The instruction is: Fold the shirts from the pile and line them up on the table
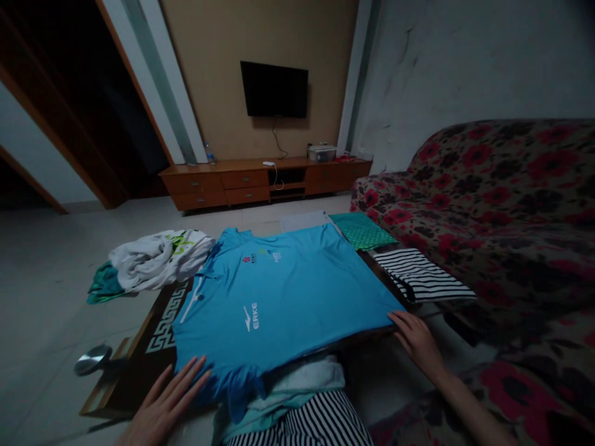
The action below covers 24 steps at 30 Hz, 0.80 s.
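While the left hand [162,402] and the right hand [415,341] rest at the near edge of a blue T-shirt [279,291], the shirt lies spread flat and smooth across a dark surface [162,325] with a pale key-pattern border. "ERKE" is printed on the shirt in white, running sideways from this view beside a small white logo. Near the far edge sit a small red badge and some tiny white-and-green print, both too small to read. A white strip runs along the shirt's left side, and a blue sleeve droops over the near edge. The left hand is open with its fingers spread, fingertips touching the shirt's near-left edge. The right hand is also open, its fingers close together against the near-right corner, and neither is clearly gripping. Left of the shirt lies a crumpled white garment [155,260] with green print, over a teal cloth [106,285]. To the right are a folded striped garment [418,275] and a green dotted cloth [361,230], beside a floral sofa [502,179]. Striped cloth [302,424] shows at the bottom of the view. A television [274,90] hangs above a wooden cabinet [264,183].
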Motion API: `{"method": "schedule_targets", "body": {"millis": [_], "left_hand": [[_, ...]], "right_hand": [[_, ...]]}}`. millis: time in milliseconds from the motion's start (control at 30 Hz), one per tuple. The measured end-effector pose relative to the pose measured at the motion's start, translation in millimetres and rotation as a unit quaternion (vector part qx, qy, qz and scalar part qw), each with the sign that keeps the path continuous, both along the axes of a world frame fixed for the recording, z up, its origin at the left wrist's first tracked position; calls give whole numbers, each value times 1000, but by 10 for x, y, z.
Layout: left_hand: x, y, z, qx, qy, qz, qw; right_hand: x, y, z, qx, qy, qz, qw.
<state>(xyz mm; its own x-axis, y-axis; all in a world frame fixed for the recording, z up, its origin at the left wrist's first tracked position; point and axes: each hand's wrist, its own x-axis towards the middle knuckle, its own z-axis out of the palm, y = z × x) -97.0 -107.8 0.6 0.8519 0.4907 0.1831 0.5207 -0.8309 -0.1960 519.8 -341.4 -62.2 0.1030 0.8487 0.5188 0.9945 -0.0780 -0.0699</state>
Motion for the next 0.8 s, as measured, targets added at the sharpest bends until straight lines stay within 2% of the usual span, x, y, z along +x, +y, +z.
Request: {"method": "schedule_targets", "body": {"millis": [67, 233, 333, 500, 633, 800], "left_hand": [[79, 4, -23, 24, -18, -6, 1000], [210, 47, -67, 75, -49, -73, 993], [189, 55, -85, 86, -47, -61, 993], [144, 21, -92, 61, -54, -32, 996], [184, -15, -101, 38, -58, -31, 997], [232, -6, -69, -37, -69, -16, 997]], "right_hand": [[37, 30, -33, 4, -3, -9, 1000], [142, 52, -45, -2, -24, -22, 999], [146, 48, 0, -17, -30, -22, 999], [126, 35, 39, -25, -29, -21, 999], [161, 25, 30, -19, -30, -12, 999], [203, -24, 123, -24, -27, 21, 999]]}}
